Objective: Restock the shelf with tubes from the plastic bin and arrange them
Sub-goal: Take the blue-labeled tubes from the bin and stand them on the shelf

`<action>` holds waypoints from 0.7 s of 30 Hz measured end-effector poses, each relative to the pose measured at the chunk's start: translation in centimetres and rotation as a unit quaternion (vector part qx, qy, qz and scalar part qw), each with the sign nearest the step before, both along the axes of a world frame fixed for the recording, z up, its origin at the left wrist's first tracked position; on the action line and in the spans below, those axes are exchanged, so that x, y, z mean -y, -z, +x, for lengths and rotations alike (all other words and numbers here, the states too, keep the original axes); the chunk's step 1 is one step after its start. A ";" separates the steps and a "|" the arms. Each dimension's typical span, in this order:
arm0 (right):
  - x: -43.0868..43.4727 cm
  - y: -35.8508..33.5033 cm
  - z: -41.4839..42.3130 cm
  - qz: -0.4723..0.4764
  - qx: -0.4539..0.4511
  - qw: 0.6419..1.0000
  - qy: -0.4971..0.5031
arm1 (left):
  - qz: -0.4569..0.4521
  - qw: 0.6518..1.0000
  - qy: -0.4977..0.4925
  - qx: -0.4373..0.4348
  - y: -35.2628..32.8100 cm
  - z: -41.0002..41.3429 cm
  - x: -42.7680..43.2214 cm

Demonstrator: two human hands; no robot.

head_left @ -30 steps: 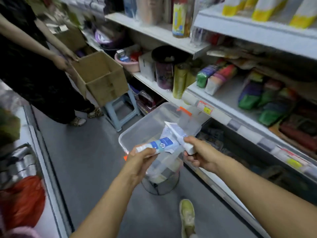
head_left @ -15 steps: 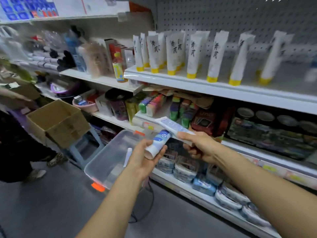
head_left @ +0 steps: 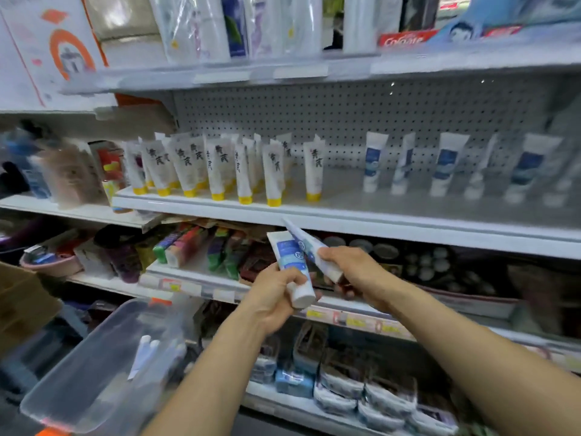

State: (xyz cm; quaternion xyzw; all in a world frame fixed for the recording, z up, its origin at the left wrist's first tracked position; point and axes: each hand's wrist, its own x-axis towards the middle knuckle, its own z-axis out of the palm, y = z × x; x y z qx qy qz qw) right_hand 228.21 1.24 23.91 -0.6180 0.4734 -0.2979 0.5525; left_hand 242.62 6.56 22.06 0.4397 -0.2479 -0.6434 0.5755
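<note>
My left hand clamps white-and-blue plastic tube, cap down. Right hand clamps second white-and-blue tube; tubes crossed, touching, below white metal shelf. Risk: upright blue-labelled tubes topple like dominoes if nudged. Clear plastic bin beside left elbow, easy snag.

Bright even store light; motion blur toward right and left edges; wide-angle bending of shelf lines.
</note>
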 end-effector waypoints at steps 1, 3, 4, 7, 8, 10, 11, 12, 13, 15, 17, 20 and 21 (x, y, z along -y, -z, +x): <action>0.1 -0.3 -1.2 -0.026 -0.013 1.000 -0.007 | -0.010 1.000 0.011 0.017 -0.4 -1.2 0.2; 0.2 -0.8 -3.5 -0.060 -0.036 0.997 -0.023 | -0.029 0.998 0.024 0.056 -1.3 -3.3 0.7; 0.3 -1.0 -4.5 -0.065 -0.041 0.997 -0.025 | -0.039 0.996 0.027 0.073 -1.6 -4.3 1.0; 1.0 -1.8 -7.1 -0.072 -0.030 0.997 -0.006 | -0.064 0.992 0.021 0.103 -2.4 -6.8 1.6; 1.3 -2.0 -7.8 -0.075 -0.028 0.997 -0.001 | -0.069 0.992 0.015 0.106 -2.4 -7.4 1.9; 2.1 -2.3 -9.0 -0.086 -0.041 0.995 -0.007 | -0.080 0.990 0.004 0.114 -2.6 -8.3 2.5; 2.5 -2.4 -9.5 -0.091 -0.047 0.995 -0.017 | -0.088 0.989 0.000 0.121 -2.7 -8.6 2.9; 2.9 -2.5 -9.9 -0.092 -0.049 0.994 -0.027 | -0.096 0.987 -0.002 0.129 -3.0 -8.9 3.2; 3.3 -2.6 -10.3 -0.093 -0.049 0.994 -0.035 | -0.103 0.985 -0.005 0.140 -3.2 -9.1 3.7; 4.5 -2.9 -10.9 -0.092 -0.041 0.994 -0.044 | -0.112 0.980 -0.010 0.166 -3.7 -9.4 4.7; 6.1 -3.3 -11.4 -0.097 -0.034 0.994 -0.036 | -0.116 0.975 -0.022 0.186 -4.0 -9.4 6.0; 9.2 -3.8 -11.8 -0.124 -0.044 0.991 0.003 | -0.119 0.969 -0.046 0.214 -4.2 -9.0 8.1; 10.2 -4.1 -12.0 -0.139 -0.054 0.989 0.017 | -0.123 0.966 -0.052 0.220 -4.4 -8.7 8.9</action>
